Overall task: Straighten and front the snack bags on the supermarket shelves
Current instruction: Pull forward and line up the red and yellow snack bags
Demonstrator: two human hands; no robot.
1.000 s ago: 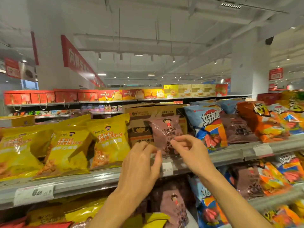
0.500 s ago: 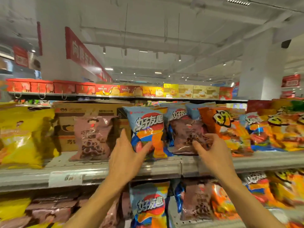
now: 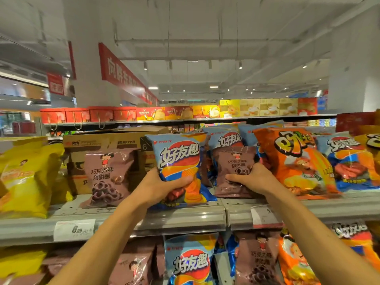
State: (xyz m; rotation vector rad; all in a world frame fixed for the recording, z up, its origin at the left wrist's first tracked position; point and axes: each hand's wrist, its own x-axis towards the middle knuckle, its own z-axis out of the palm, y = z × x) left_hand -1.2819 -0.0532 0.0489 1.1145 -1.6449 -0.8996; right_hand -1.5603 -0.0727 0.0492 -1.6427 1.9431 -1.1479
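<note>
The left hand [image 3: 162, 187] gripped the lower part of a blue chip bag [image 3: 181, 161], thumb curled across its front, the bag standing upright at the front edge of the grey shelf [image 3: 185, 217]. Just right of that bag, the right hand [image 3: 254, 177] clutched a brown ring-snack bag [image 3: 234, 159], fingers curled round its lower front. Left of the blue chip bag, a second brown bag [image 3: 107, 175] leaned against a cardboard carton [image 3: 102, 140]; an orange bag [image 3: 292, 161] stood further right.
</note>
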